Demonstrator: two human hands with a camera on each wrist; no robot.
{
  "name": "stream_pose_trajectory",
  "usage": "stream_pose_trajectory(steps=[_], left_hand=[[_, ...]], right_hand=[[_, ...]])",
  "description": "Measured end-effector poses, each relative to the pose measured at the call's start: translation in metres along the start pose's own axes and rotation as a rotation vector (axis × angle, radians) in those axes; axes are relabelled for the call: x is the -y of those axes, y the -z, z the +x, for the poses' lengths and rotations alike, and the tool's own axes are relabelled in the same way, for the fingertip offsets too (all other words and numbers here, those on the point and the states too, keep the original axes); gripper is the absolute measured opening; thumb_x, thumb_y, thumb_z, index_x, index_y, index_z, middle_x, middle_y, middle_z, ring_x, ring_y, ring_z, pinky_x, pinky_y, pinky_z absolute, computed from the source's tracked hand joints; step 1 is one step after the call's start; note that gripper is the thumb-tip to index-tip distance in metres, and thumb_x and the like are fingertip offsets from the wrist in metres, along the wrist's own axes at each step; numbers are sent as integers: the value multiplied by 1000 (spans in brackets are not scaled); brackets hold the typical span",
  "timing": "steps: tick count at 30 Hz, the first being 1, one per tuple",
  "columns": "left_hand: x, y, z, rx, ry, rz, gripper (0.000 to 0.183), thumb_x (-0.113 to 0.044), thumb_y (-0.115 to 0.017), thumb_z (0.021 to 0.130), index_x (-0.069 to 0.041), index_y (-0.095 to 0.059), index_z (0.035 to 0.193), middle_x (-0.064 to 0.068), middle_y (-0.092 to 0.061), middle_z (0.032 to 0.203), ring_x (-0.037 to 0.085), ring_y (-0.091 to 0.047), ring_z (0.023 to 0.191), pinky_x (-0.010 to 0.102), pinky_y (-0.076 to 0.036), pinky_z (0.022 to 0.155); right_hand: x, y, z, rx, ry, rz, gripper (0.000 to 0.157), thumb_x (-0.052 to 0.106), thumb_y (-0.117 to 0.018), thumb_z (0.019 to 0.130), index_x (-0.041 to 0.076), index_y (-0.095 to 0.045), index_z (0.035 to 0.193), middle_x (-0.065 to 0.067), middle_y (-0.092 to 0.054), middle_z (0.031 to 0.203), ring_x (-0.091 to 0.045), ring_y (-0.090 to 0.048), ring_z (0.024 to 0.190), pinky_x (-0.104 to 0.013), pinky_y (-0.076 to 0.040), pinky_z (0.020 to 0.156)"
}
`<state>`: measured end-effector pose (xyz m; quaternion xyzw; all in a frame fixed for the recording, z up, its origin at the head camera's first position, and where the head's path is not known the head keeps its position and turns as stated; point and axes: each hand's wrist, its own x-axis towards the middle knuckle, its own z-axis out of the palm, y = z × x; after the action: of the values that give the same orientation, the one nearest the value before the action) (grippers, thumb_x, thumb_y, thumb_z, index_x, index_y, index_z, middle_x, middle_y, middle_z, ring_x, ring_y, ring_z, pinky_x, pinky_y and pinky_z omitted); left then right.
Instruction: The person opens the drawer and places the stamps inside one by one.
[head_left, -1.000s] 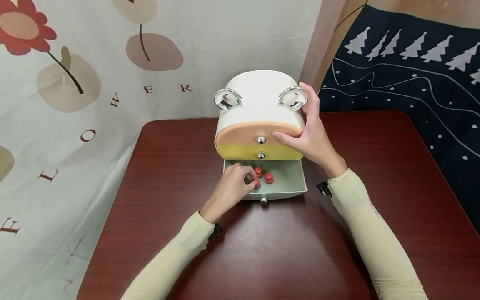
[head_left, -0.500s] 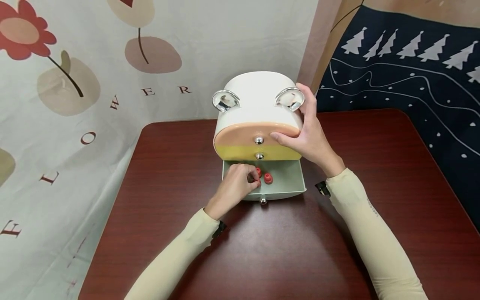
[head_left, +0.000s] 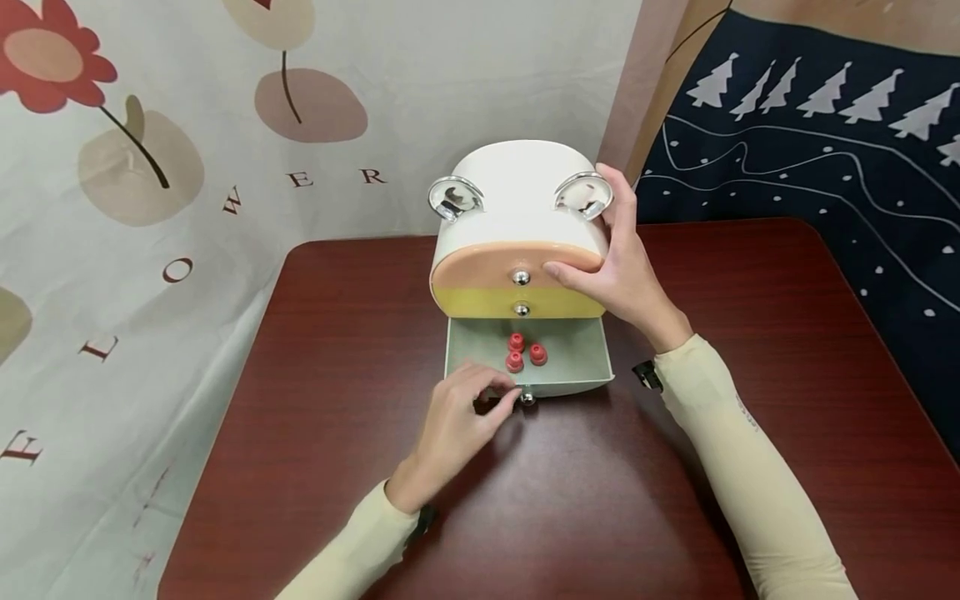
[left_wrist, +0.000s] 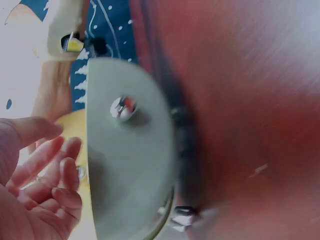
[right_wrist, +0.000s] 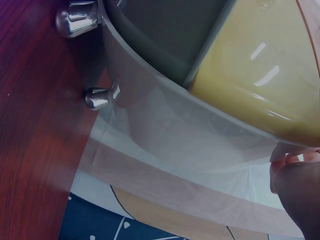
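A small white storage cabinet (head_left: 525,187) stands on the table with its lowest drawer, a pale green one (head_left: 573,350), pulled out. Three small red knobbed pieces (head_left: 537,354) sit together inside that drawer. My left hand (head_left: 450,421) is just in front of the drawer, fingertips close to its silver knob (head_left: 528,399); in the left wrist view its fingers are loosely bent with nothing between them. My right hand (head_left: 630,271) holds the cabinet's right side, thumb on the orange drawer front (head_left: 480,267) and the other fingers along the side.
A yellow drawer (head_left: 472,302) above the green one is closed. Two silver ear-like rings (head_left: 456,198) stick up from the cabinet top. Short silver feet (right_wrist: 97,97) hold it above the dark red table (head_left: 345,350). Printed cloths (head_left: 480,75) hang behind.
My left hand has let go of a red piece and drawn back out of the drawer toward the front knob. My right hand keeps its hold on the cabinet.
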<state>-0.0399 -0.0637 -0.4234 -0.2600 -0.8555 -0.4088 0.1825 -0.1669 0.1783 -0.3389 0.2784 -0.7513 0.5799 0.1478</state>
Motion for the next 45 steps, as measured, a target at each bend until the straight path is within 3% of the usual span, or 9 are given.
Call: stream_pose_trajectory(steps=[5, 7, 10, 15, 20, 24, 31, 38, 45], left_hand=[[-3, -11, -25, -39, 88, -61, 15, -1, -91, 86, -6, -79, 94, -1, -76, 82, 7, -61, 59, 23, -52, 57], [-2, -17, -31, -25, 186, -104, 14, -4, -92, 87, -5, -80, 95, -1, -78, 83, 3, -62, 56, 22, -52, 55], [-1, -25, -35, 6, 382, -215, 15, -8, -92, 89, -3, -81, 99, 1, -81, 86, 11, -69, 54, 23, -53, 50], [-2, -37, -36, -11, 692, -561, 17, -9, -88, 94, 2, -80, 105, 15, -81, 90, 34, -77, 63, 31, -55, 44], [-6, -54, -35, -121, 876, -907, 21, 1, -82, 96, 12, -73, 110, 31, -77, 98, 31, -80, 75, 35, -63, 57], [-10, -63, -34, -232, 872, -1003, 21, 2, -81, 96, 14, -72, 111, 35, -75, 102, 33, -81, 83, 40, -66, 69], [-4, -73, -22, -366, 811, -992, 20, 1, -82, 96, 11, -73, 111, 38, -74, 104, 41, -80, 87, 42, -66, 70], [15, -82, 0, -399, 760, -988, 18, 1, -81, 97, 11, -74, 111, 39, -73, 105, 36, -81, 85, 40, -66, 69], [29, -79, 13, -390, 739, -985, 16, 4, -79, 98, 12, -74, 110, 39, -73, 103, 34, -81, 84, 40, -66, 69]], right_hand=[[1, -1, 0, -3, 9, 6, 109, -6, -87, 81, 0, -16, 163, -22, -48, 153, -22, -47, 141, -35, -34, 118], [1, -1, -1, -1, 16, 10, 109, -7, -87, 81, -1, -15, 163, -22, -47, 154, -23, -46, 141, -35, -34, 119], [2, -1, 0, 4, 23, 17, 108, -7, -86, 82, -2, -15, 163, -21, -47, 154, -22, -46, 142, -35, -34, 120], [3, -1, 0, 1, 20, 20, 108, -7, -86, 81, -1, -16, 163, -20, -48, 154, -19, -46, 141, -35, -34, 120], [2, 2, 0, -6, 5, 8, 108, -6, -86, 81, 0, -16, 164, -21, -48, 154, -18, -46, 140, -35, -34, 119], [1, 2, 1, -2, 6, 17, 108, -6, -86, 82, 2, -16, 164, -19, -47, 154, -18, -46, 140, -35, -34, 120], [1, 1, -1, 2, 8, 6, 108, -5, -87, 82, 1, -17, 164, -20, -47, 155, -19, -46, 141, -35, -34, 120], [1, 4, -1, -11, 10, -5, 108, -6, -88, 80, 0, -19, 163, -18, -49, 152, -20, -48, 139, -37, -36, 119], [1, 4, -1, -16, 30, -30, 111, -8, -90, 79, 0, -19, 163, -22, -50, 152, -20, -49, 141, -40, -35, 120]])
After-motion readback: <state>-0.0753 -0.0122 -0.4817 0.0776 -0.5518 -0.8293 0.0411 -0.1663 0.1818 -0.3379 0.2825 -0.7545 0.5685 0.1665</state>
